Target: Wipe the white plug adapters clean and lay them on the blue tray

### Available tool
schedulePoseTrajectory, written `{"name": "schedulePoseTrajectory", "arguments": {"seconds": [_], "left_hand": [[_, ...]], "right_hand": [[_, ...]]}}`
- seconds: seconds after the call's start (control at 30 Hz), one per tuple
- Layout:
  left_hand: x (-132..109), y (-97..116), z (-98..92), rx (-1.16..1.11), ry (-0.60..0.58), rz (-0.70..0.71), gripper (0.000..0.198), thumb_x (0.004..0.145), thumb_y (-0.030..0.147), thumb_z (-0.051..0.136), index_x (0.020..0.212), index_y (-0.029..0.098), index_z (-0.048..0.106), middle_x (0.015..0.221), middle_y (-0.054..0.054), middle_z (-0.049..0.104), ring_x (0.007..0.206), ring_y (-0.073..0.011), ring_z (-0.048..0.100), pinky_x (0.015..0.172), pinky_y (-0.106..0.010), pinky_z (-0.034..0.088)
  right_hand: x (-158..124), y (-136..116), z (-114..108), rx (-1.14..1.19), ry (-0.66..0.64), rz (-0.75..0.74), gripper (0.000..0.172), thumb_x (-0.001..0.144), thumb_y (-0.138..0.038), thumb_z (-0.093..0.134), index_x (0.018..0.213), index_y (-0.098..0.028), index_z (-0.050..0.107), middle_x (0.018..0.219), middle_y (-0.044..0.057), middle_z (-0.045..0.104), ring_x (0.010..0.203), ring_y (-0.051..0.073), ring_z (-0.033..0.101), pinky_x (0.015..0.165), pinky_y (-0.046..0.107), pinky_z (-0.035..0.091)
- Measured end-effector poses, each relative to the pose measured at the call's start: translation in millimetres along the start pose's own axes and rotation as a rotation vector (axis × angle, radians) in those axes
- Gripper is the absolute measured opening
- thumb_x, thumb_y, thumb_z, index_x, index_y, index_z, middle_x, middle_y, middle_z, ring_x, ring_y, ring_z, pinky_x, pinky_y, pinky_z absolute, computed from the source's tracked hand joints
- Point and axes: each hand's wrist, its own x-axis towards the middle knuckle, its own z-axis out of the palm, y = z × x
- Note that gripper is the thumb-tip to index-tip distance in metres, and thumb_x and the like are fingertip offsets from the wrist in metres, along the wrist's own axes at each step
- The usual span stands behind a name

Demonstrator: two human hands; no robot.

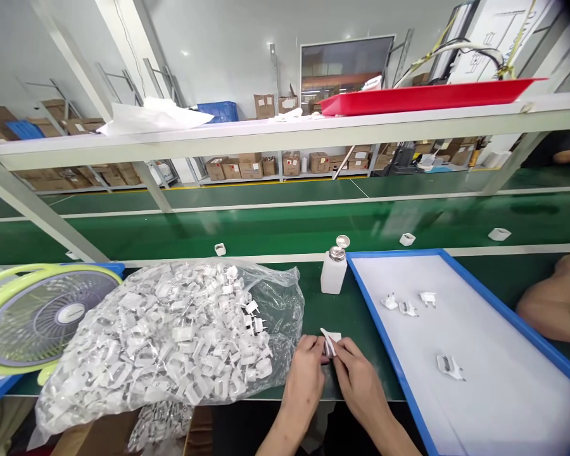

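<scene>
At the table's front edge, my left hand (308, 367) and my right hand (361, 377) meet with fingers closed around a thin, folded white cloth (330, 342). Whether a smaller part sits inside its folds is hidden by my fingers. Left of my hands lies a large clear plastic bag (280, 297), spread open and heaped with white plug housings (185, 332), some with metal pins. A white pump bottle (333, 275) with its metal lid flipped up stands just beyond my hands. To the right, several white plug housings (449, 366) lie apart on a blue-rimmed white tray (494, 392).
A green and purple fan (52, 316) stands at the left. Several small white housings (407, 239) sit on the green conveyor belt (285, 225) ahead. An overhead shelf holds a red tray (422, 98). Another person's arm (551, 304) rests at the right.
</scene>
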Motion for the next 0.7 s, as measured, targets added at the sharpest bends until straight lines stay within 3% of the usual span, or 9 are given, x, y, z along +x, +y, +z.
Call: {"name": "schedulePoseTrajectory", "arguments": {"seconds": [0.17,0.27,0.53,0.7], "left_hand": [[-1,1,0.1,0.067,0.053,0.023,0.052,0.083,-0.005,0.035,0.117,0.010,0.070,0.106,-0.015,0.069,0.102,-0.0241,0.065,0.089,-0.036,0.059],[-1,1,-1.3,0.092,0.073,0.053,0.057,0.083,-0.006,0.036,0.126,0.013,0.068,0.110,-0.014,0.071,0.103,-0.0230,0.066,0.090,-0.036,0.059],[-7,7,-5.1,0.176,0.086,0.151,0.045,0.087,-0.005,0.037,0.107,0.014,0.072,0.095,-0.011,0.073,0.089,-0.0240,0.066,0.080,-0.039,0.062],[-19,13,-20.0,0.296,0.124,0.390,0.053,0.091,-0.005,0.035,0.131,0.016,0.064,0.114,-0.011,0.075,0.107,-0.0233,0.069,0.094,-0.040,0.061]], "right_hand": [[-18,-5,3,0.001,0.031,-0.074,0.045,0.101,-0.013,0.038,0.142,-0.019,0.056,0.098,0.008,0.065,0.082,0.019,0.070,0.071,0.028,0.058],[-29,-4,5,0.002,0.047,-0.105,0.049,0.100,-0.011,0.039,0.146,-0.020,0.053,0.099,0.009,0.066,0.082,0.020,0.069,0.071,0.030,0.059],[-27,-9,13,0.055,0.120,-0.027,0.050,0.100,-0.011,0.037,0.147,-0.020,0.052,0.100,0.011,0.065,0.085,0.023,0.067,0.072,0.036,0.058],[-21,-30,-8,0.162,0.105,0.066,0.046,0.102,-0.013,0.035,0.142,-0.019,0.056,0.102,0.010,0.062,0.092,0.021,0.065,0.082,0.034,0.055]]}}
